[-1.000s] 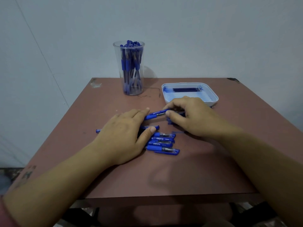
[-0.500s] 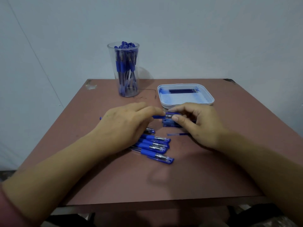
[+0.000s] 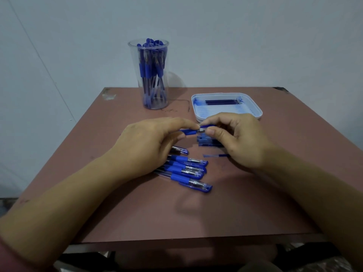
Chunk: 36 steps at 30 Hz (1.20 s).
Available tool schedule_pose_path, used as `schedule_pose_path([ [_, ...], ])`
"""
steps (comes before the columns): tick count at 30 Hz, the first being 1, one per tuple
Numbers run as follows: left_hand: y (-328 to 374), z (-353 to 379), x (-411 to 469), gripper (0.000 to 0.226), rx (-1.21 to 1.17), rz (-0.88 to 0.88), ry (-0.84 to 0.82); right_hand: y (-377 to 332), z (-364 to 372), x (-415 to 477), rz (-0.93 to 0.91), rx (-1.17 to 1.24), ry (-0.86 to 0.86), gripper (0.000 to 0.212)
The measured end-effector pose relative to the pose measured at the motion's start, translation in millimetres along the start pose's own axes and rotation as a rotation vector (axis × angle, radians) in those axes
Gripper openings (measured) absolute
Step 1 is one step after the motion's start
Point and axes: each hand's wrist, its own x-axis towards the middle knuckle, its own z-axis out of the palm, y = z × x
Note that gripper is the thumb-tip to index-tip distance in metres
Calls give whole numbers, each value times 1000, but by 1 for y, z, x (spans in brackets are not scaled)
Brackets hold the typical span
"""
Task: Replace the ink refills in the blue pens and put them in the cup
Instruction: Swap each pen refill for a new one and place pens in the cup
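Both hands hold one blue pen (image 3: 191, 131) just above the table. My left hand (image 3: 149, 142) pinches its blue grip; my right hand (image 3: 237, 138) pinches the tip end between thumb and forefinger. Several capped blue pens (image 3: 188, 169) lie side by side below my left hand. A loose refill (image 3: 215, 155) lies by my right hand, and a small pile of blue parts (image 3: 206, 141) sits under my right fingers. A clear cup (image 3: 148, 75) full of blue pens stands at the back. A white tray (image 3: 253, 109) holds dark refills (image 3: 222, 102).
The brown table (image 3: 176, 213) ends near me at its front edge and stands against a pale wall. A thin dark wire or thread (image 3: 182, 104) lies between the cup and the tray.
Both hands rose slightly from the pile with the pen held between them. My left hand has come off the lying pens, and the view has tilted a little.
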Motion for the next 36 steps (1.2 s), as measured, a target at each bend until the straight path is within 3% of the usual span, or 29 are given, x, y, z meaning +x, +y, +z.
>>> schedule_pose_path([
  [6, -15, -7, -4, 38, -79, -75, -5, 13, -23, 2, 90, -4, 25, 26],
  [14, -16, -2, -5, 38, -119, -106, 58, 11, -8, -5, -141, -218, -71, 11],
  [22, -17, 0, -4, 38, -98, -86, 56, 14, 1, -4, -238, -380, -169, 37],
  [27, -18, 0, -3, 34, -94, -68, 47, 10, 1, -1, -190, -257, 26, 12],
  [32, -15, 2, -1, 29, -113, -51, 42, 10, 8, 4, -148, -201, 7, 21],
  [36, -15, 2, 0, 30, -107, -53, 14, 11, 9, 5, -146, -132, 18, 4],
])
